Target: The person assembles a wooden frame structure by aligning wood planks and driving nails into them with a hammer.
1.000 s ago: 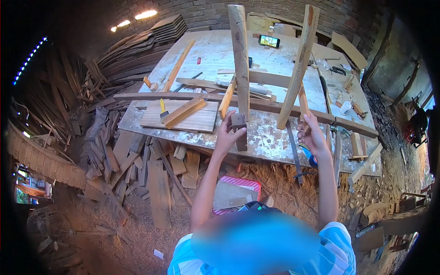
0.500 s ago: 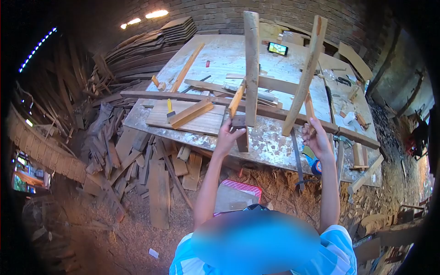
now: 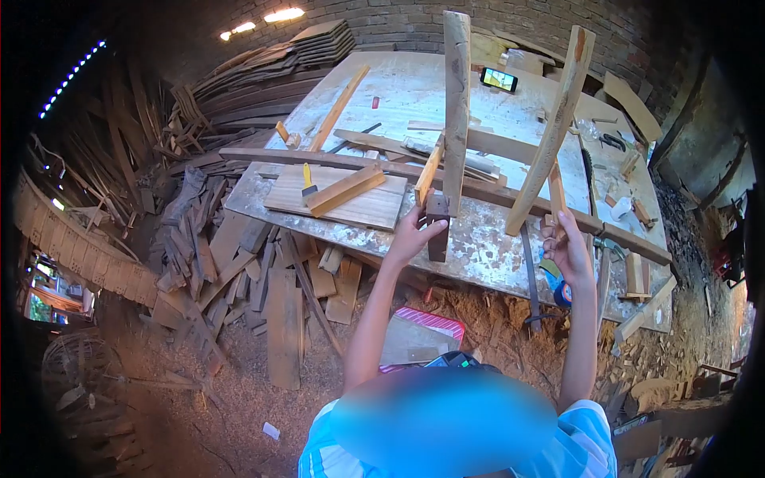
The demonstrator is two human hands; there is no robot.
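A wooden frame stands over the near part of the workbench, with a left leg [image 3: 457, 111], a right leg [image 3: 554, 127] and a cross rail [image 3: 500, 146] between them. Short side slats reach from it toward me. My left hand [image 3: 413, 239] closes round the near end of the left slat [image 3: 429, 169], beside a dark wooden block [image 3: 437, 239]. On the other side, the fingers of my right hand [image 3: 569, 251] curl at the lower end of the right slat [image 3: 557, 190]. Behind both hands a long dark bar [image 3: 319, 159] crosses the bench.
On the workbench [image 3: 478, 259], a yellow-handled brush [image 3: 308, 182] lies beside a wooden piece [image 3: 347, 191] on a board [image 3: 279, 195]. A phone [image 3: 499, 80] stands at the back. Blue tape [image 3: 562, 292] is near my right wrist. Scrap wood [image 3: 283, 327] covers the floor at left.
The whole view has shifted slightly, so the bench and frame appear a little further right. Both hands keep their places on the frame, the right fingers looking slightly looser.
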